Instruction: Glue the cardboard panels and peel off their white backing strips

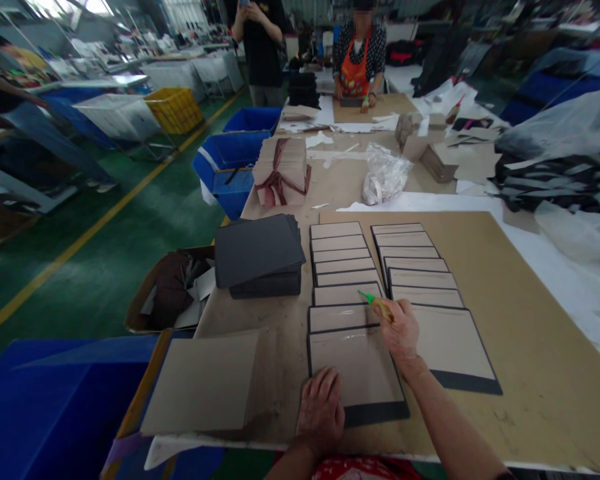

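Note:
My right hand (400, 330) is closed around a yellowish glue bottle (384, 309), its green nozzle pointing left over the left column of panels. Beneath lie overlapping beige panels with dark edges; the nearest panel (353, 363) shows fully and has a shiny wet-looking streak near its top. My left hand (324, 403) rests flat on this panel's lower left corner, fingers stretched out. A second column of similar panels (447, 340) overlaps on the right, beside my right forearm.
A stack of dark sheets (260, 257) and a stack of plain beige boards (203, 380) stand on the left. Beyond are a tied bundle (283, 170) and a clear plastic bag (385, 173). Blue bins (230, 170) flank the table. A person in an orange apron (356, 67) works opposite.

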`<state>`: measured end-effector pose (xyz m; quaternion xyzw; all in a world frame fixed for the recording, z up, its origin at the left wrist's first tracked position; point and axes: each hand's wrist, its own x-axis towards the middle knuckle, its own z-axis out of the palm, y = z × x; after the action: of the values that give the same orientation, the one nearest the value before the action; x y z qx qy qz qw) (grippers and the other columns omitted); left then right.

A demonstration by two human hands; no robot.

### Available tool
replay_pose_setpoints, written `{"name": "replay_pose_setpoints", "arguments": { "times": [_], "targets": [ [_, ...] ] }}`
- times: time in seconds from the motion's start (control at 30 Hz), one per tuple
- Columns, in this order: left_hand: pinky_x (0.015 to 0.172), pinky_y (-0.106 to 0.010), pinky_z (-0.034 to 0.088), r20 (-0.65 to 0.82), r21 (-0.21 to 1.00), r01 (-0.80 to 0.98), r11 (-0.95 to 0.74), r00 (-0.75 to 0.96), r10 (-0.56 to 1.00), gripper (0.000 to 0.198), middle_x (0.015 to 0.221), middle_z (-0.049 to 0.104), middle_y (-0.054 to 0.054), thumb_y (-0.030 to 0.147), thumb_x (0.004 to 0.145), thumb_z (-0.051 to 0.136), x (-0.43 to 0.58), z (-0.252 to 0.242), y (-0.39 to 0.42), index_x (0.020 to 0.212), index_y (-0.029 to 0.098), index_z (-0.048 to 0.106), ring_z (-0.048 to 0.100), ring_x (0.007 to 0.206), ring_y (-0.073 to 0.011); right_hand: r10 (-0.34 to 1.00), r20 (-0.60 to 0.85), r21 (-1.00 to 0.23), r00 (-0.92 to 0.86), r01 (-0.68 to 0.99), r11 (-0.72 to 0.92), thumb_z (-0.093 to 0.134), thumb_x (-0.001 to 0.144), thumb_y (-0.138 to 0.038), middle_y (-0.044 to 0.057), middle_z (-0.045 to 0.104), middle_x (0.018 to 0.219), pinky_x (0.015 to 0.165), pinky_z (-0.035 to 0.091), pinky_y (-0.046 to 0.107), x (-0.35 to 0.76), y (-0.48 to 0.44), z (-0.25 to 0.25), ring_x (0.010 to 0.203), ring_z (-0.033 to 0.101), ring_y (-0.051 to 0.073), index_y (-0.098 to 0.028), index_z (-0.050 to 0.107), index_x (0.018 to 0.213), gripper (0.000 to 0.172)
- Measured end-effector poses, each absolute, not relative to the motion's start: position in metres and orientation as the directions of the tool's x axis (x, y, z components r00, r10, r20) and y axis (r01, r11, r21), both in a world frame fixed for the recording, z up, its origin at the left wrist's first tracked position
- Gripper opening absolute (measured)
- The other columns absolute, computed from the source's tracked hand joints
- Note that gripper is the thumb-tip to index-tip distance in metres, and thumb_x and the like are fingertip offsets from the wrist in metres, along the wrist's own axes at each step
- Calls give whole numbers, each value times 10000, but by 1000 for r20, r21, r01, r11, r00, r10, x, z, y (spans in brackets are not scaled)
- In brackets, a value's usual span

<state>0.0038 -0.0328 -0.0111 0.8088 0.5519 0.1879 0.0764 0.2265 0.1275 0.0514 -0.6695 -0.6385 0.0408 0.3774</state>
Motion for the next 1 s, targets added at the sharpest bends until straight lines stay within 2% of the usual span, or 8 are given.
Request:
{"name": "replay_pose_setpoints", "arguments": {
  "times": [0.23, 0.5, 0.73, 1.0],
  "targets": [
    [1046, -427, 382, 181, 321, 866, -383, 341, 922, 544, 1374, 605, -54, 154, 802, 510, 4, -3, -32, 1342, 215, 536, 494, 1269, -238, 937, 347, -582, 35, 792, 185, 500, 961, -387, 49, 595, 886, 687, 447, 275, 182, 130, 51, 797, 563, 177, -257, 697, 1049, 252],
    [1057, -432, 369, 146, 352, 862, -366, 335, 931, 553, 1393, 587, -54, 193, 820, 521, 3, -6, -34, 1371, 229, 512, 478, 1280, -244, 914, 391, -558, 109, 818, 141, 526, 935, -383, 48, 577, 896, 666, 435, 277, 206, 130, 48, 748, 542, 166, -229, 703, 1057, 265],
    [1062, -429, 369, 110, 365, 858, -361, 345, 932, 554, 1410, 571, -42, 177, 818, 512, 4, -3, -33, 1370, 224, 505, 460, 1293, -235, 936, 349, -595, -37, 763, 252, 497, 961, -342, 48, 582, 895, 677, 432, 270, 149, 135, 54, 796, 561, 174, -248, 693, 1046, 234],
    [1074, -453, 374, 99, 372, 856, -359, 348, 932, 554, 1427, 554, -56, 190, 826, 512, 4, -3, -34, 1379, 219, 496, 445, 1313, -249, 921, 384, -573, 57, 797, 190, 539, 936, -408, 45, 594, 888, 654, 430, 279, 182, 125, 49, 756, 554, 175, -250, 704, 1040, 251]
  ]
}}
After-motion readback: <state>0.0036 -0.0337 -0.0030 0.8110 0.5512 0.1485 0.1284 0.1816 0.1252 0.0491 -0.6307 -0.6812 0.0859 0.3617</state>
